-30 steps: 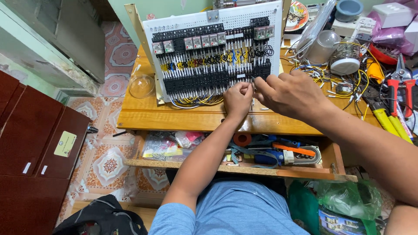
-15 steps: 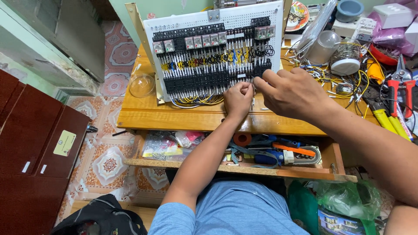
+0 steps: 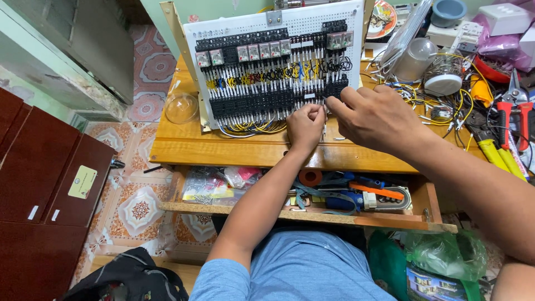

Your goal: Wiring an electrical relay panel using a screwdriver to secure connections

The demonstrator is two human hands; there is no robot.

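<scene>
Wooden desk (image 3: 184, 147) edge, both hands (image 3: 305, 125) crowding wired panel (image 3: 267, 67).

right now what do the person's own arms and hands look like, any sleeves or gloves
Both hands are bare: no gloves, rings or watch show on the left hand or the right hand. The forearms are uncovered; a short light-blue sleeve covers the left upper arm.

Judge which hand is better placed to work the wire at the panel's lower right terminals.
Right, probably: the right hand has its fingers pinched at the terminal blocks, while the left hand sits fisted just below.
</scene>
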